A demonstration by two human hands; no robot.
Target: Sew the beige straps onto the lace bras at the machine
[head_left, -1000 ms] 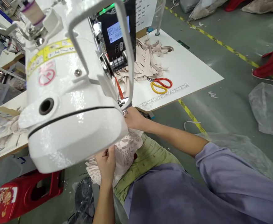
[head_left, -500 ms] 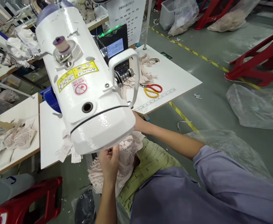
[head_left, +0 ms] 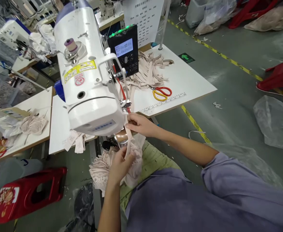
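My right hand [head_left: 141,124] pinches a pale pink elastic strap [head_left: 129,137] just in front of the white sewing machine head [head_left: 93,109]. Lower down, my left hand [head_left: 122,161] is closed on the same strap, which runs fairly straight between both hands. Pale pink lace fabric [head_left: 102,169] hangs in a gathered bundle beneath and beside my left hand, partly over my lap. Behind the strap, the rounded metal arm end [head_left: 121,137] of the machine shows. The machine head hides the needle area.
Red-and-yellow scissors [head_left: 162,93] lie beside a printed ruler [head_left: 165,102] on the white table [head_left: 194,84]. More pale straps [head_left: 151,69] are heaped by the control panel [head_left: 123,51]. Fabric labels [head_left: 80,143] hang at the left table edge. A red stool [head_left: 30,193] stands lower left.
My right hand has come out from behind the machine head into view, with the strap now showing between my hands. The view has shifted, so the machine head covers less of the work.
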